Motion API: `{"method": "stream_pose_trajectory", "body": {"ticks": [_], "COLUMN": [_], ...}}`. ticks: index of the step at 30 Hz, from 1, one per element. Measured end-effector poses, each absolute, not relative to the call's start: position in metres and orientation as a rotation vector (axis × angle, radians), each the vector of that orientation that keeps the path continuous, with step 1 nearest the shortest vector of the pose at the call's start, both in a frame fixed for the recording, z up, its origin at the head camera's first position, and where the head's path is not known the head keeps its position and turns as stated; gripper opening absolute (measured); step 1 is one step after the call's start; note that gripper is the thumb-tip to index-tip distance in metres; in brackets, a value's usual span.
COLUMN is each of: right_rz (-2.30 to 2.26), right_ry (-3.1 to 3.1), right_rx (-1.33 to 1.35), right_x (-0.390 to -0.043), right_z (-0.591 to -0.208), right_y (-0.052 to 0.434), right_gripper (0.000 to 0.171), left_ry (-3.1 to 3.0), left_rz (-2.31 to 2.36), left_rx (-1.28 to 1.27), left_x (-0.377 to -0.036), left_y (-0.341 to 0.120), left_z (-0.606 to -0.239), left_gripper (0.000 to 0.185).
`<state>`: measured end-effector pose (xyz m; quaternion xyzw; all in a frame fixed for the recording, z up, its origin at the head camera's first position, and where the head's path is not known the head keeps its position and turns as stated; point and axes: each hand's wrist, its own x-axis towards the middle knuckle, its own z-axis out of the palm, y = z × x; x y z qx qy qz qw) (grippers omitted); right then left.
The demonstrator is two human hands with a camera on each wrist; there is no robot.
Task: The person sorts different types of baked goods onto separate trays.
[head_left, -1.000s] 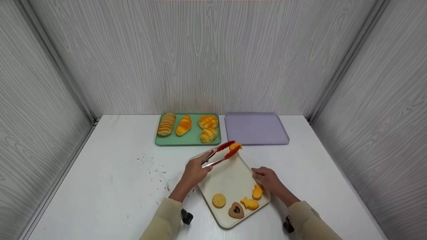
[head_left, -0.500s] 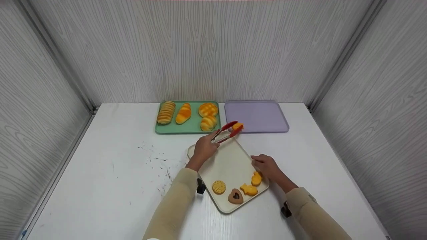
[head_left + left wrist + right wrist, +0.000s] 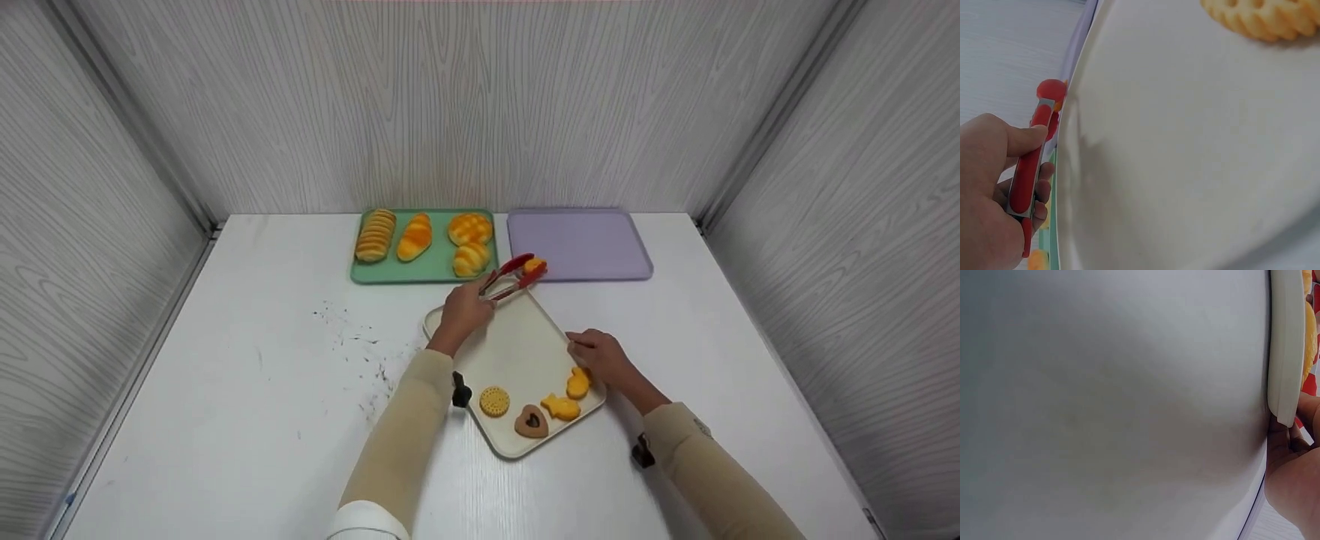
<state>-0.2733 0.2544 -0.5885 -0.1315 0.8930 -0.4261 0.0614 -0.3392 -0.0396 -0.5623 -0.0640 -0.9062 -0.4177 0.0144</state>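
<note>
My left hand [image 3: 466, 311] grips red-and-steel tongs [image 3: 1028, 171], fingers curled round the handles. Between the red tips is a small orange-yellow cookie [image 3: 535, 265], at the near left corner of the purple tray [image 3: 592, 240]; in the left wrist view it is mostly hidden. My right hand [image 3: 604, 358] pinches the right edge of a cream tray [image 3: 517, 337], thumb above and fingers beneath in the right wrist view. Toward the tray's near end lie a round cookie [image 3: 494, 401], a heart-shaped cookie [image 3: 532, 421], a fish-shaped cookie [image 3: 561, 407] and a mitten-like yellow cookie [image 3: 578, 382].
A green tray [image 3: 435, 262] at the back holds several breads: a ridged loaf [image 3: 376, 235], a tapered roll [image 3: 414, 237], a crosshatched bun [image 3: 470, 229] and a striped roll [image 3: 471, 259]. Pale wood-grain walls [image 3: 450, 105] stand around the white table [image 3: 247, 352].
My left hand has carried the tongs and the cookie forward, from in front of the purple tray to its near left corner. The right hand stays on the cream tray; the head view has tilted.
</note>
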Motion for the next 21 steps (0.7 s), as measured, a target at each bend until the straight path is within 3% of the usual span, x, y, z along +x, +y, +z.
{"method": "stream_pose_trajectory", "body": {"ticks": [21], "right_rz": [-1.334], "right_ry": [2.679], "right_rx": [-0.422], "right_x": [-0.271], "right_z": [-0.585], "right_y": [0.254], "right_gripper": [0.035], "left_ry": [-2.827], "left_rz": [-1.360], "left_rx": [-0.231], "left_x": [-0.321], "left_y": [-0.056], "left_z": [-0.551], "left_gripper": [0.068]}}
